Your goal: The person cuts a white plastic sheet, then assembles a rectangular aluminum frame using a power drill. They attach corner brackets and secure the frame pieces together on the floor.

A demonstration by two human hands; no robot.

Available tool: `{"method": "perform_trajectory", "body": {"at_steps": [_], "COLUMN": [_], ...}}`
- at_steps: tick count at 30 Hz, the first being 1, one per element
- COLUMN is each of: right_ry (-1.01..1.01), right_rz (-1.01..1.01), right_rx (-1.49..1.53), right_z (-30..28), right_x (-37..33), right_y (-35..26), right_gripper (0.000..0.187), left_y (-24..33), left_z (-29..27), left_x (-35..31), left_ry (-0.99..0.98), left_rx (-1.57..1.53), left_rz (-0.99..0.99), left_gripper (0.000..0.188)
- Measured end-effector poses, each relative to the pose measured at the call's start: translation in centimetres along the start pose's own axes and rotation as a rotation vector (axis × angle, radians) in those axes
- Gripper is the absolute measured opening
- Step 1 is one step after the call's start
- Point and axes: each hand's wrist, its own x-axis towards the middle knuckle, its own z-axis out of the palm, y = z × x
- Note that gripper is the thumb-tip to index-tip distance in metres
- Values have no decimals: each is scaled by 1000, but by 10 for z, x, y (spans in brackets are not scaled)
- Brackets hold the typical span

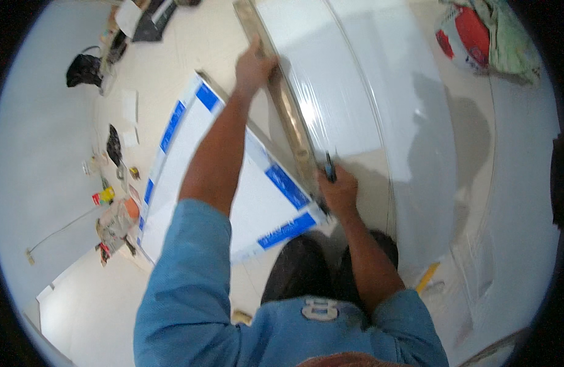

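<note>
A long, brown, shiny flat bar runs from the top of the view down toward my knees. My left hand is closed over its upper part, fingers and thumb on it. Close to the bar's near end, my right hand grips a slim dark tool whose thin tip points away from me; its exact kind is unclear. Right of the bar lies a glossy white sheet. A white panel edged with blue-and-white tape sits to the left, partly hidden by my left arm.
Clear plastic sheeting spreads along the right. A red-and-white bag and a green cloth lie at the far right. Black bags and a tape measure are on the left. A yellow strip rests near my right elbow.
</note>
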Motion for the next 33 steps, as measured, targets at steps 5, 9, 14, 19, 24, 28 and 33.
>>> {"method": "perform_trajectory", "body": {"at_steps": [5, 9, 14, 19, 24, 28, 33], "right_ry": [-86, -100, -69, -74, -79, -85, -119], "right_rz": [139, 198, 148, 207, 234, 234, 272], "right_rx": [261, 262, 324, 400, 425, 384, 304], "right_z": [2, 3, 6, 7, 4, 3, 5], "right_x": [0, -2, -1, -1, 0, 0, 1], "right_y": [-1, -3, -4, -5, -10, -9, -4], "right_gripper": [26, 23, 15, 12, 12, 10, 16], "left_y": [-11, -17, -17, -9, -3, -10, -21], "left_z": [5, 4, 2, -1, -4, -1, -8], "left_x": [0, 1, 4, 3, 2, 5, 13], "left_ry": [-84, -171, -86, -95, -101, -96, -252], "left_rx": [-280, -431, -492, -470, -471, -434, -223], "left_rz": [-171, -190, -140, -159, -206, -220, -158], "left_gripper": [82, 83, 85, 84, 87, 88, 68]}}
